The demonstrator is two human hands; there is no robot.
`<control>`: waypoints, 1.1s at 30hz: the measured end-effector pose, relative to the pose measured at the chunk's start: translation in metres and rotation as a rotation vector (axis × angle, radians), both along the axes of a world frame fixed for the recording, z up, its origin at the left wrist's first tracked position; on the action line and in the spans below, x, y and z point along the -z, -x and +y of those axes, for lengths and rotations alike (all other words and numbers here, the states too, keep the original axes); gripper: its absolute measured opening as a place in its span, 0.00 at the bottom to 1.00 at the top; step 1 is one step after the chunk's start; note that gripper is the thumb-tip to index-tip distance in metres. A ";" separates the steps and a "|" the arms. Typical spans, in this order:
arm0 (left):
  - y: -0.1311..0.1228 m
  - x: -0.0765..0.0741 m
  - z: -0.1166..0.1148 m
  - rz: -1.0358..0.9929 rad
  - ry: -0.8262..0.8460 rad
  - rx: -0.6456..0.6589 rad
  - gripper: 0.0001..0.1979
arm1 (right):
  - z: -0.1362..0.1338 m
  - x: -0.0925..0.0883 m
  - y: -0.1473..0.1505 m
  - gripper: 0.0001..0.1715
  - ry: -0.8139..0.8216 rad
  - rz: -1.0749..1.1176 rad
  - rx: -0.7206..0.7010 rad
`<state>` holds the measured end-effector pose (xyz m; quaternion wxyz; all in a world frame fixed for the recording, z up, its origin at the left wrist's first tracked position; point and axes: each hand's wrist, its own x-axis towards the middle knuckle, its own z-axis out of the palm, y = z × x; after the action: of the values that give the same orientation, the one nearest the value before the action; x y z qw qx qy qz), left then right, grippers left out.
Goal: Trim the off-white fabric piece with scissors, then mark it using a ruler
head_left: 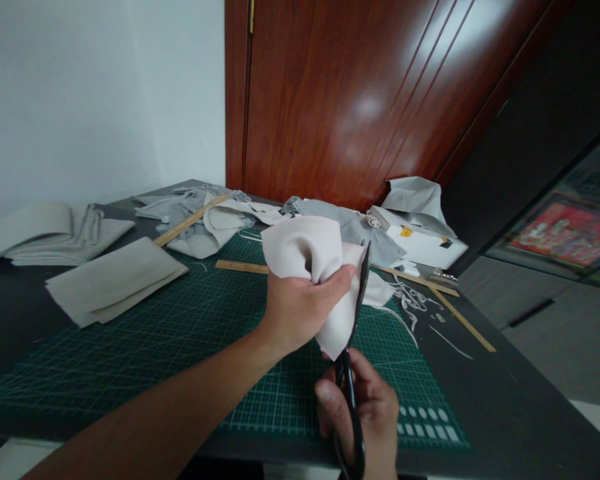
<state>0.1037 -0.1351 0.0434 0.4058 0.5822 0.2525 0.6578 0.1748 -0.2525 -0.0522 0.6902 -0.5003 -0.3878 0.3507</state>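
Observation:
My left hand (pixel 300 308) is closed on a bunched piece of pale pinkish-grey fabric (pixel 307 250), held up above the green cutting mat (pixel 155 333). My right hand (pixel 367 413) grips the black handles of a pair of scissors (pixel 353 347). The blades point upward along the right edge of the fabric, against its cut side. Both hands are near the front of the mat.
Folded grey fabric pieces (pixel 113 280) and a stack (pixel 45 233) lie at the left. Wooden rulers (pixel 190 221) lie among crumpled fabric (pixel 220 223) at the back. A white box (pixel 420 243) and thin fabric trimmings (pixel 413 303) are at the right. A wooden door (pixel 355 93) stands behind.

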 end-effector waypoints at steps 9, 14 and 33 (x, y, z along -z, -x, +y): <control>0.001 0.000 0.001 0.006 0.025 0.034 0.12 | 0.000 0.001 0.000 0.27 0.022 0.014 0.005; 0.002 0.000 -0.001 -0.003 0.045 0.052 0.14 | 0.000 0.001 0.000 0.27 0.033 0.030 -0.006; 0.001 0.002 0.004 -0.025 0.021 0.016 0.14 | 0.000 -0.002 0.003 0.27 0.050 0.057 0.036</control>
<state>0.1022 -0.1313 0.0413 0.4202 0.5714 0.2498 0.6592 0.1721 -0.2524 -0.0497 0.6946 -0.5140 -0.3500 0.3618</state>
